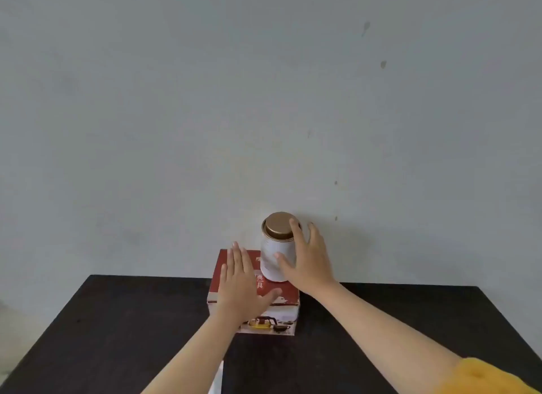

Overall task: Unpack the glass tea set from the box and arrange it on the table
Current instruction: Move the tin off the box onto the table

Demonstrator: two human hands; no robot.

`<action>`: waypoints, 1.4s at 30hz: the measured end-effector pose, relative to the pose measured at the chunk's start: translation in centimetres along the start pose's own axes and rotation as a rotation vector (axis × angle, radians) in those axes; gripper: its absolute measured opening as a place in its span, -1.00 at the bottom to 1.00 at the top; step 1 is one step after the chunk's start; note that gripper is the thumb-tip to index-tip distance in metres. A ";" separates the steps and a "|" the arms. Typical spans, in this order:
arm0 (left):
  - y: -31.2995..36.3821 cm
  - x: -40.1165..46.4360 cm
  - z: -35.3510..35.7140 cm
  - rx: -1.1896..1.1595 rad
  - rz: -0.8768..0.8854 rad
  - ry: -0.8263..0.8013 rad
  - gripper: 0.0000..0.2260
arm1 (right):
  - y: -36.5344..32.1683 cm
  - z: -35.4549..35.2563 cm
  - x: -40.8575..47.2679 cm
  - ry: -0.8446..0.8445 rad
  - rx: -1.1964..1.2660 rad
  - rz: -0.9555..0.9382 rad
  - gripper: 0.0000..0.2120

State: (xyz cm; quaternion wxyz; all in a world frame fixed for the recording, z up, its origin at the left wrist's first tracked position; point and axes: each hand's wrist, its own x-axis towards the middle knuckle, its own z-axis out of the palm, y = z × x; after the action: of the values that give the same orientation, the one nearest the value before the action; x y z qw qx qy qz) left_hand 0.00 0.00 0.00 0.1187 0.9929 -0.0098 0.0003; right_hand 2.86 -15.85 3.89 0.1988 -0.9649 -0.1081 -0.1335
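Note:
A red and white tea set box (289, 301) lies closed on the dark table (117, 335), near the wall. On its lid stands a white canister with a gold cap (275, 247). My right hand (308, 261) wraps around the canister's right side, thumb on its front and fingers up at the cap. Over the left part of the lid my left hand (243, 288) lies flat with fingers spread, holding nothing.
A pale grey wall (264, 100) rises right behind the table. The table's front right corner is covered by my yellow sleeve (484, 379). A thin white object (217, 379) shows at the bottom edge between my forearms.

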 end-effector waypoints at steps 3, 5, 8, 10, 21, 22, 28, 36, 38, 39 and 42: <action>0.4 0.6 2.2 -0.029 -0.039 -0.084 0.01 | 0.6 1.6 0.5 0.034 0.043 0.044 -0.23; 0.6 0.7 3.5 -0.052 -0.051 -0.118 0.00 | 0.8 2.7 0.5 0.063 0.122 0.030 -0.22; 0.6 0.7 5.1 -0.004 -0.064 -0.157 -0.02 | 0.9 3.8 0.6 0.138 0.287 0.021 -0.22; 0.6 0.8 5.9 0.034 -0.067 -0.143 -0.04 | 0.8 4.3 0.9 0.164 0.349 0.044 -0.21; 0.9 0.7 5.9 0.084 -0.062 -0.117 -0.03 | 0.9 2.5 2.5 0.106 0.432 0.093 -0.26; 1.0 0.7 5.7 0.092 -0.068 -0.136 -0.03 | 1.4 1.9 2.2 0.114 0.432 0.091 -0.27; 3.4 0.4 4.9 0.189 -0.018 -0.273 -0.31 | 8.6 -2.3 -2.8 0.179 0.428 0.147 -0.27; 12.8 -1.1 7.4 0.169 -0.019 -0.242 -0.29 | 23.4 -7.1 -8.2 0.208 0.379 0.292 -0.25; 14.1 -1.0 8.0 0.222 -0.081 -0.242 -0.25 | 27.2 -7.9 -8.8 0.215 0.359 0.325 -0.24; 14.4 -0.9 8.3 0.245 -0.108 -0.237 -0.22 | 29.0 -8.2 -9.0 0.220 0.348 0.341 -0.24; 15.0 -0.9 9.0 0.303 -0.158 -0.221 -0.12 | 34.1 -8.8 -9.4 0.241 0.352 0.405 -0.23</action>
State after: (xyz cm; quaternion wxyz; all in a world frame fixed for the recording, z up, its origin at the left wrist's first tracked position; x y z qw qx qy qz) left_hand -1.23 -16.67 -5.24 -0.0340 0.9911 0.0551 -0.1165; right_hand 1.05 -51.54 -3.29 0.3969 -0.8948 0.0894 -0.1840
